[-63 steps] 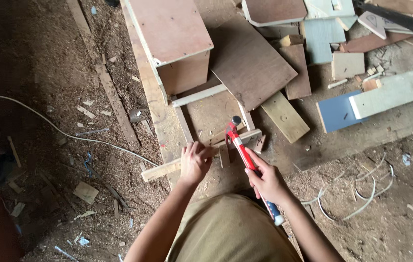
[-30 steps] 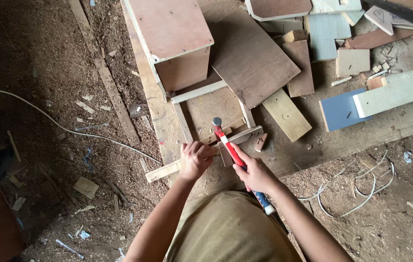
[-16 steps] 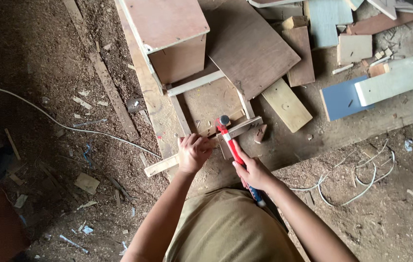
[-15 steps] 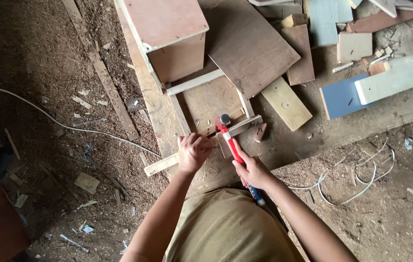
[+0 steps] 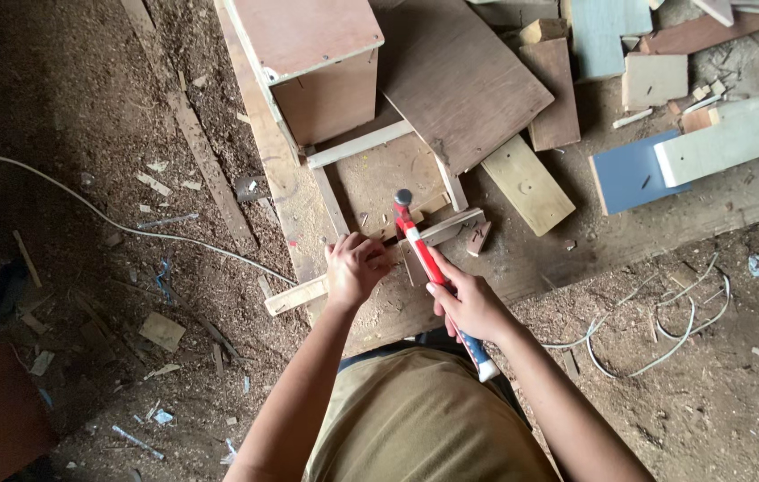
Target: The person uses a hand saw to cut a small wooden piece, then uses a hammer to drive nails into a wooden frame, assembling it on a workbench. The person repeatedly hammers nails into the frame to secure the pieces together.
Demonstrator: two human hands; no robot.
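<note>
— Head view: what is being worked on?

— A hammer (image 5: 421, 245) with a red handle and a blue-and-white grip end. The right hand (image 5: 468, 303) is clamped around the handle's middle, and the metal head sits low over a thin wooden strip (image 5: 357, 268) lying across the plank floor (image 5: 629, 236).

— And the other hand?

— The left hand (image 5: 354, 266) is curled shut on that strip, pressing it down just beside the hammer head. The strip's pale end sticks out to the left of the fist.

— Any change from earlier?

— Two seconds back the hammer lay lower and more slanted, its head close to the strip; since then the head has travelled a little farther up, toward the open wooden frame (image 5: 379, 174). The left hand has kept its place on the strip.

— What lies around?

— A brown plywood box (image 5: 317, 62) stands beyond the frame, a dark board (image 5: 460, 80) beside it, a pale block (image 5: 526, 183) to the right, then a blue panel (image 5: 634, 170). White cable (image 5: 129, 228) trails over the sawdust on the left.
</note>
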